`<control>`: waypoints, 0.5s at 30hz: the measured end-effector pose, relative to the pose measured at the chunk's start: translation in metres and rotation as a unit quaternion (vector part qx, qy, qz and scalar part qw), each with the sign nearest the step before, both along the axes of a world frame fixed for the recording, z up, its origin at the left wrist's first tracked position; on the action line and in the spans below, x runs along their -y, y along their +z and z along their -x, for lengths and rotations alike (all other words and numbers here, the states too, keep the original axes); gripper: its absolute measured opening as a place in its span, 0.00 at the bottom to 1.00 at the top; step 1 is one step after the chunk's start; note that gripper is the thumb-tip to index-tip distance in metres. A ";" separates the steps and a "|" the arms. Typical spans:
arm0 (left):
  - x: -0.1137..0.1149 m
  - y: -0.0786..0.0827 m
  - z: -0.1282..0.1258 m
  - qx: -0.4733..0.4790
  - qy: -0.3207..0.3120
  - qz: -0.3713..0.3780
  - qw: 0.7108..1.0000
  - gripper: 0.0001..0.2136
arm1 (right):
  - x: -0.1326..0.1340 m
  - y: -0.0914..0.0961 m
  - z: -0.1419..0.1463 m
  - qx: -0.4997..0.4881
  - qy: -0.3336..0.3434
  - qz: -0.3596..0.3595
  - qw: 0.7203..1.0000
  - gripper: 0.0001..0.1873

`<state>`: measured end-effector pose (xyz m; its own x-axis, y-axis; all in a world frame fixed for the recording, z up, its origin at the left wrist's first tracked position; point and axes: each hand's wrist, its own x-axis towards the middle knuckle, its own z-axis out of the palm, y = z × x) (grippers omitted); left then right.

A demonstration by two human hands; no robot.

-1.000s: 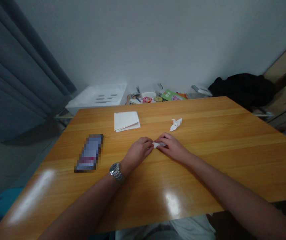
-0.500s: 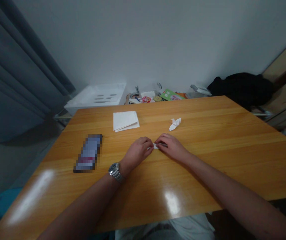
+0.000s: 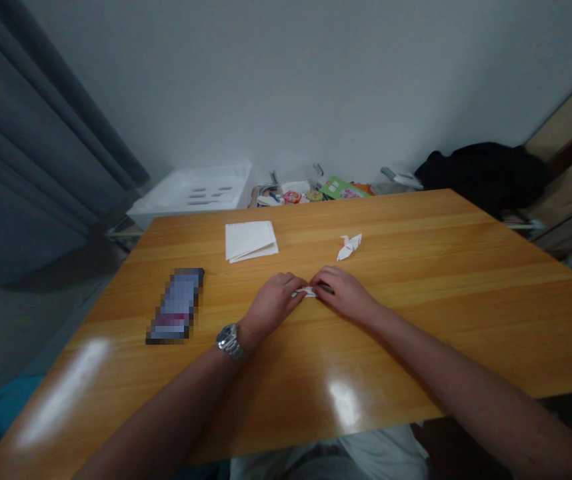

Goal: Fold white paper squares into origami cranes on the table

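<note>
A small folded piece of white paper (image 3: 309,292) lies low over the middle of the table, pinched between my two hands. My left hand (image 3: 277,297), with a metal watch (image 3: 230,340) on the wrist, is closed on the paper's left end. Its right end is gripped by the fingertips of my right hand (image 3: 342,292). The fingers cover much of the paper, so its full shape is hidden. Just beyond my right hand stands a white origami bird (image 3: 349,247), touched by neither hand.
Folded white sheets (image 3: 251,241) rest toward the back left of the wooden table (image 3: 416,253). A phone (image 3: 176,307), blurred out, lies on the left. Behind the far edge are a white tray (image 3: 196,190), a green packet (image 3: 341,189) and a black cloth heap (image 3: 483,177).
More of the white paper shows between the fingers, and its folds look slightly shifted. Both hands stay in nearly the same place.
</note>
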<state>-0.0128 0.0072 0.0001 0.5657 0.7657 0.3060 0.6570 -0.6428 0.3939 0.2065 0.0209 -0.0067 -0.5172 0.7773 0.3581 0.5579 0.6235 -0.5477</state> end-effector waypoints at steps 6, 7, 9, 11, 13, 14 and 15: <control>-0.001 -0.004 0.001 0.018 0.009 0.001 1.000 0.07 | -0.001 -0.003 -0.005 -0.003 0.021 0.001 1.000 0.07; -0.001 -0.004 0.001 0.022 0.010 0.000 1.000 0.07 | -0.001 -0.004 -0.006 -0.003 0.022 0.001 1.000 0.07; -0.001 -0.005 0.001 0.029 0.010 -0.003 1.000 0.06 | -0.002 -0.004 -0.007 -0.005 0.022 -0.002 1.000 0.06; -0.001 -0.004 0.000 0.032 0.010 -0.003 0.999 0.06 | -0.002 -0.004 -0.008 -0.009 0.025 -0.009 1.000 0.05; -0.001 -0.003 0.000 0.032 0.011 -0.003 0.999 0.06 | -0.002 -0.002 -0.007 -0.009 0.028 -0.013 0.999 0.05; 0.000 -0.002 0.000 0.032 0.011 -0.002 0.999 0.06 | -0.001 -0.002 -0.006 -0.008 0.029 -0.013 0.999 0.05; 0.000 -0.001 0.000 0.032 0.010 0.000 0.999 0.06 | -0.001 -0.001 -0.006 -0.006 0.029 -0.014 0.999 0.06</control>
